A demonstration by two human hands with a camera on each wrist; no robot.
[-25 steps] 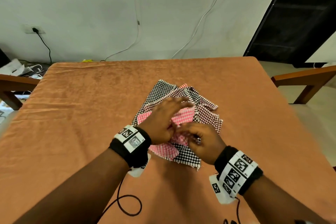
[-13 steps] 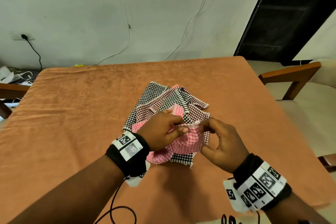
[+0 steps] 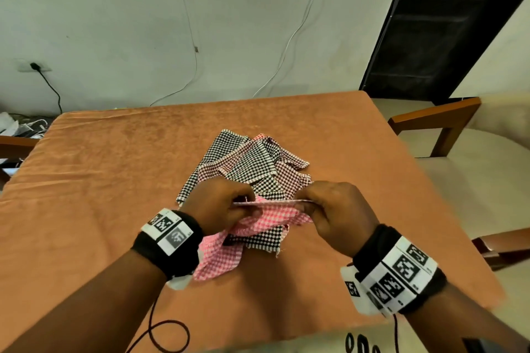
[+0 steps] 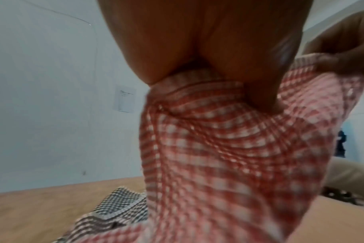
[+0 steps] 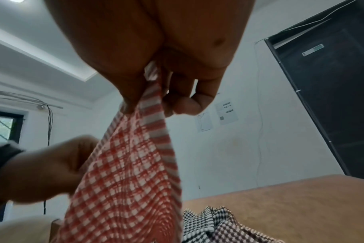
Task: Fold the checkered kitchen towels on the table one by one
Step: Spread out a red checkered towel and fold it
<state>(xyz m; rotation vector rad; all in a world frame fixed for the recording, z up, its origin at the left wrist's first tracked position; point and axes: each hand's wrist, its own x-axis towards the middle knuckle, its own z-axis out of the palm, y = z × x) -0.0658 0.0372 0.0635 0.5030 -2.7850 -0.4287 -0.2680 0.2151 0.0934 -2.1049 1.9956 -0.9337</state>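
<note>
Nearest the camera, 2 black wristbands (image 3: pixel 169 241) carry white panels printed with square black-and-white markers, and thin black cords loop over the near edge of the table. Just beyond them the left hand (image 3: pixel 220 205) and the right hand (image 3: pixel 337 209) each pinch the top hem of the red-and-white checkered towel (image 3: pixel 269 216), thumb pressed against curled fingers, so the edge runs taut and straight between the 2 grips. In the left wrist view the woven cloth (image 4: pixel 218 156) bunches under the thumb and falls away in soft curved folds, its white-striped border (image 4: pixel 189 78) at the pinch. The right wrist view shows the same fabric (image 5: pixel 131 164) gathered narrow between thumb and fingertips (image 5: pixel 185 105), then widening as it hangs. Below the fingers the towel drapes down onto the table, its lower corner lying flat toward the left wrist.

Directly under and past the fingertips lies the pile of other towels (image 3: pixel 252 166): black-and-white and maroon-and-white checks, rumpled, overlapping at angles, with frayed edges. They rest near the middle of the table, which is covered by an orange-brown cloth (image 3: pixel 114 180) with a soft, suede-like nap and shallow creases.

Farther off, wooden chair arms (image 3: pixel 438 117) flank the table with a pale cushion at right. At the back stands a smooth pale wall (image 3: pixel 114 23) crossed by thin cables, and a dark doorway (image 3: pixel 447 23).
</note>
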